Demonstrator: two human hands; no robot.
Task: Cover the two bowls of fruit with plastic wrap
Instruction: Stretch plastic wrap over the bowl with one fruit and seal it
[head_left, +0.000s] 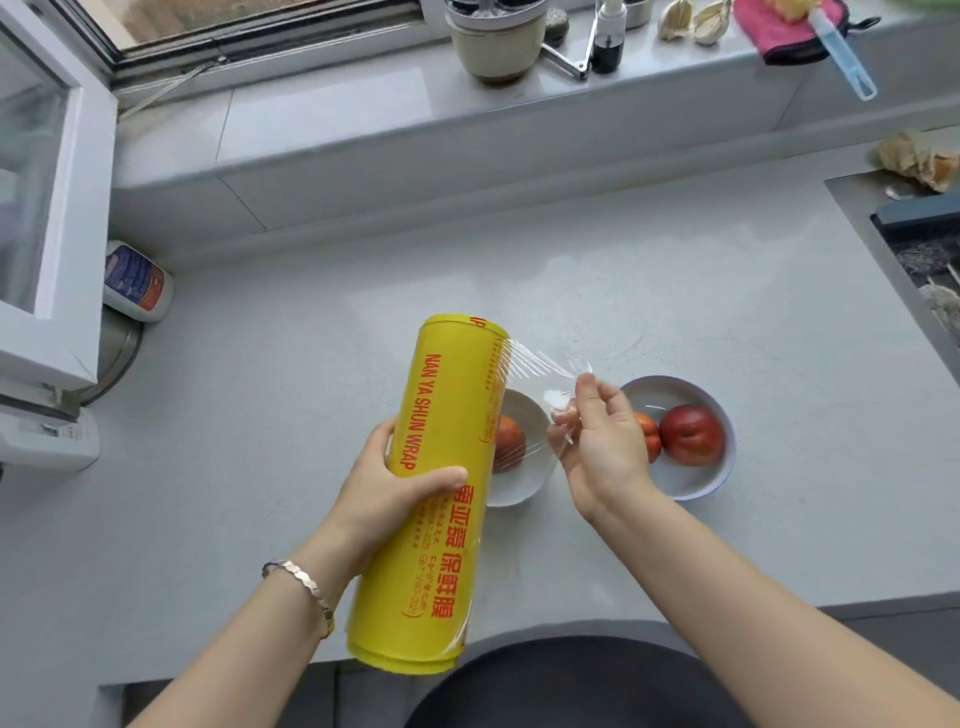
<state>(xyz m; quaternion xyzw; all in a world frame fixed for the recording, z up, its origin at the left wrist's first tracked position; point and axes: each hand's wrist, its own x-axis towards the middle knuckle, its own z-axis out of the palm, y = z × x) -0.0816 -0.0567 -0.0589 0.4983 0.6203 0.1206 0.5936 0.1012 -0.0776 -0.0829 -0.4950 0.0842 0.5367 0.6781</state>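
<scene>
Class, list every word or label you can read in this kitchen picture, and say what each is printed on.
"NAN YA SHUN WRAP": red letters on the yellow plastic wrap roll.
"保鲜膜": large red characters on the same roll.
Small print on the roll: too small to read.
White bottle label: blurred, unreadable.

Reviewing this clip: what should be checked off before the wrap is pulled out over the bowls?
1. Roll secured: left hand grips the yellow roll round its middle. Ok.
2. Free end caught: right hand pinches the film. Ok.
3. Film spread flat: it is bunched into a narrow strand at the pinch. Not ok.
4. Enough film drawn to span a bowl: only a short stretch is out. Not ok.
5. Bowls placed: left bowl and right bowl sit side by side under the hands, fruit inside. Ok.
6. Either bowl already covered: cannot tell.
</scene>
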